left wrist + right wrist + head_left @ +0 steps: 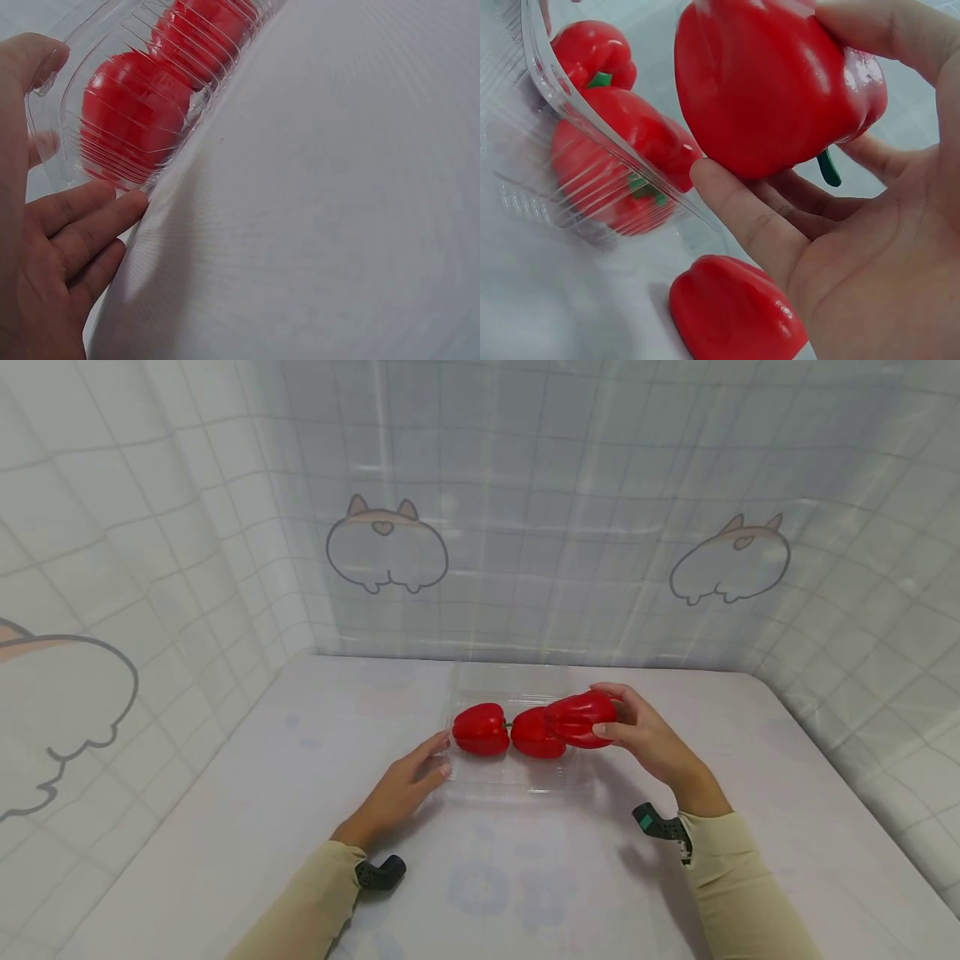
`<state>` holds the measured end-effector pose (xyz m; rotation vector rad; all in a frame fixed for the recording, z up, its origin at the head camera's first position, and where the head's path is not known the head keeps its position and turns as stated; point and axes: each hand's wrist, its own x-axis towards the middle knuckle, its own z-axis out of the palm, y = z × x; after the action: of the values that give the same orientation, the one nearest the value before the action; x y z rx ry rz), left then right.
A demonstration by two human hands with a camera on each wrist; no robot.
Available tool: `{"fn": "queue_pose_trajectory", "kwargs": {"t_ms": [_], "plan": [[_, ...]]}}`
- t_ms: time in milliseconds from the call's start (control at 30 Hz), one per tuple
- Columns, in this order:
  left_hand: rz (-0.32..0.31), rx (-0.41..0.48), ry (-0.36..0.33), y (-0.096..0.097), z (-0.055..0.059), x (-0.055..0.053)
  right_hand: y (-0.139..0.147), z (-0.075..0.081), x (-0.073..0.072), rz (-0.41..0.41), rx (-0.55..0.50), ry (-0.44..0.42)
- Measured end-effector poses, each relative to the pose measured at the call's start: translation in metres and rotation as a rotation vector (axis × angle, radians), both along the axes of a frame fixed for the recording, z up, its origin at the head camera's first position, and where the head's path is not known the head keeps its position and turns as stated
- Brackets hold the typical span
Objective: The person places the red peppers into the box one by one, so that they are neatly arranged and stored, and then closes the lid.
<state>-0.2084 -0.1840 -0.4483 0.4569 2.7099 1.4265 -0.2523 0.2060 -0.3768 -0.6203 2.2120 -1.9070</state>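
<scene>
My right hand (651, 739) holds a red bell pepper (581, 718) between thumb and fingers, above the right side of a clear plastic container (517, 777). Its green stem (829, 168) points toward my palm in the right wrist view. Inside the container lie two more peppers, a left one (481, 730) and a middle one (534, 733), the latter partly covered by the held pepper. At the container's left edge, my left hand (401, 789) pinches the rim with its thumb (45, 56) curled over it; the other fingers extend below.
Another red bell pepper (731, 307) lies on the table outside the container, seen low in the right wrist view. The container's clear lid (513, 677) extends toward the back. Tile-patterned sheets (555, 510) close off the white table (480, 893) at the back and sides.
</scene>
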Motion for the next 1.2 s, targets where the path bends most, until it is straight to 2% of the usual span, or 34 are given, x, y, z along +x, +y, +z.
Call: {"fn": "queue_pose_trajectory", "kwargs": {"t_ms": [133,333,467,667,967,1200], "plan": [[0.015,0.009,-0.010,-0.001,-0.001,0.001,-0.003,0.001,0.000,0.027,0.038,0.028],[0.016,0.003,-0.020,-0.001,-0.004,-0.001,-0.008,-0.002,0.005,-0.003,0.110,0.051],[0.019,-0.006,-0.020,-0.001,-0.003,0.000,-0.012,-0.004,0.010,-0.015,0.113,0.047],[0.024,-0.017,-0.015,-0.001,-0.003,0.000,-0.018,-0.003,0.015,0.015,0.111,0.076],[0.023,-0.006,-0.018,-0.001,-0.001,0.003,-0.028,-0.004,0.017,0.015,0.305,0.143],[0.017,-0.006,-0.008,0.001,0.001,0.002,-0.034,-0.002,0.022,0.008,0.403,0.174]]}}
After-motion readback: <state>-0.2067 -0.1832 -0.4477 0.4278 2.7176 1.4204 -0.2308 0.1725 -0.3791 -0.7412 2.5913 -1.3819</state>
